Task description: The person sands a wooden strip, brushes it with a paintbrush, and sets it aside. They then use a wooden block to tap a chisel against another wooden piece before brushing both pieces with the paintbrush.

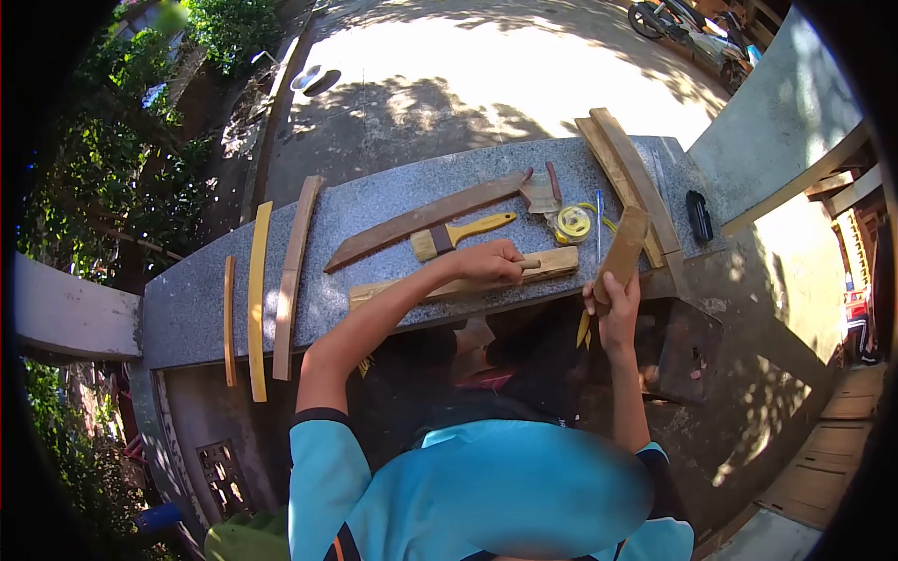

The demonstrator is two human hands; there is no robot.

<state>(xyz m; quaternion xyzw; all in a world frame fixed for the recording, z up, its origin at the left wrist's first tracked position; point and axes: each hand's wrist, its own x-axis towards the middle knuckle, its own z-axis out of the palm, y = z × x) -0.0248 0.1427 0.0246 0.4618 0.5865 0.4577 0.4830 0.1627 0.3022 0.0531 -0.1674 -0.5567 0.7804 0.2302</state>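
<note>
My left hand is closed in a fist around a slim wooden stick, whose blunt end pokes out on the right. That fist is over a pale wooden batten lying along the near edge of the stone tabletop. My right hand grips the lower end of a flat wooden block, tilted upright. Behind my left hand lies a paintbrush with a yellow handle. A yellow tape measure and a blue pen sit between the hands and the back edge.
Wooden strips overhang the near edge at left. A dark plank lies behind the brush, touching a metal tool with reddish handles. Two boards and a black object are at right. A motorbike stands beyond.
</note>
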